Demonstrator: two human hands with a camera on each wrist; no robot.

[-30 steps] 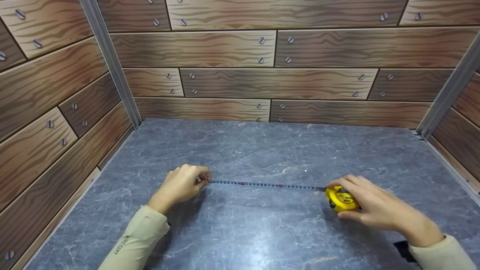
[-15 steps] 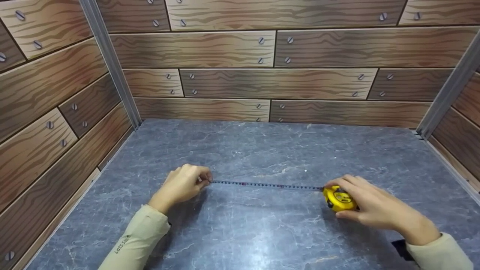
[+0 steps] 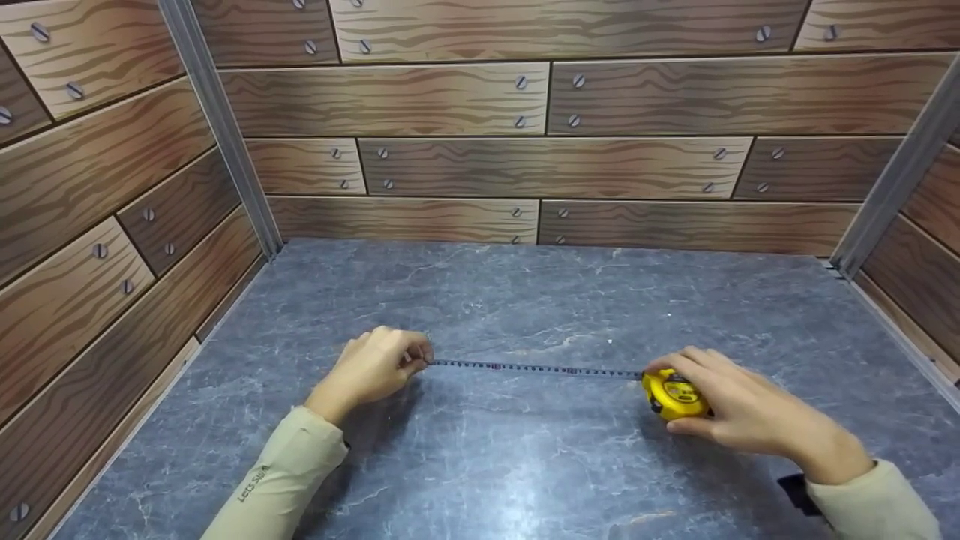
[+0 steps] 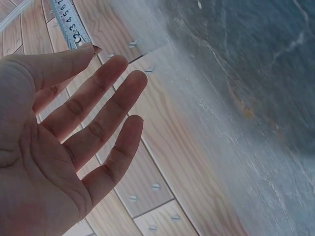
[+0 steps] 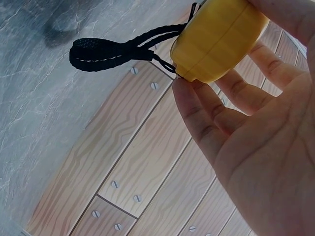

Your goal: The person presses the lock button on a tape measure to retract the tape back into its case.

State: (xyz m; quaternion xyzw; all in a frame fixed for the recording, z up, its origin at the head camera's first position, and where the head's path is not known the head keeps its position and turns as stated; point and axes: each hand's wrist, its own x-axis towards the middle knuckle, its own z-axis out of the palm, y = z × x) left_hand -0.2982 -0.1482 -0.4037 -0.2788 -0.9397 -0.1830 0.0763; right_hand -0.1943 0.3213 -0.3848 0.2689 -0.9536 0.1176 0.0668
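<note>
A yellow tape measure (image 3: 675,396) with black parts is in my right hand (image 3: 750,405), gripped between the thumb and fingers. Its black wrist strap (image 5: 106,54) hangs loose in the right wrist view. The blade (image 3: 532,367), printed with black and red numbers, stretches straight from the case across to my left hand (image 3: 375,367). Thumb and forefinger of that hand pinch the blade's end; the other fingers are spread loosely in the left wrist view, where the small numbers of the blade (image 4: 71,24) show just past the thumb.
Both hands are over a grey-blue marbled tabletop (image 3: 480,300). Wood-plank patterned panels (image 3: 450,97) wall it at the back and both sides, with grey metal posts (image 3: 225,127) in the corners.
The left hand has moved slightly right and the right hand slightly left, so the stretch of blade between them is a little shorter. Both keep their hold.
</note>
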